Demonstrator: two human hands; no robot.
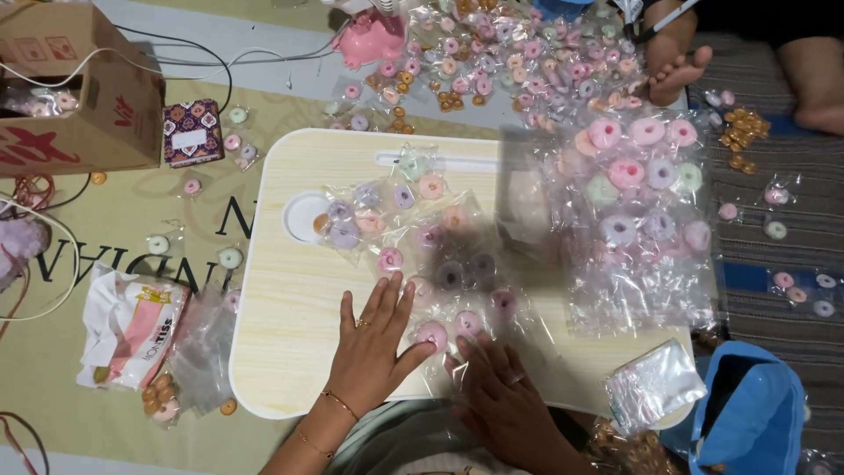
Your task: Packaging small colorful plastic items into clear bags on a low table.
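Observation:
My left hand lies flat with fingers spread on a pale wooden lap table. Its fingertips touch small clear packets of pastel ring-shaped pieces spread over the table. My right hand rests palm down beside it, fingers over packets holding pink rings near the front edge. Neither hand grips anything. A large clear bag full of ring packets lies blurred on the table's right part.
A cardboard box stands at the far left. A tissue pack lies left of the table. A pile of packets covers the floor behind. Another person's foot is at the back right. A blue bag sits right front.

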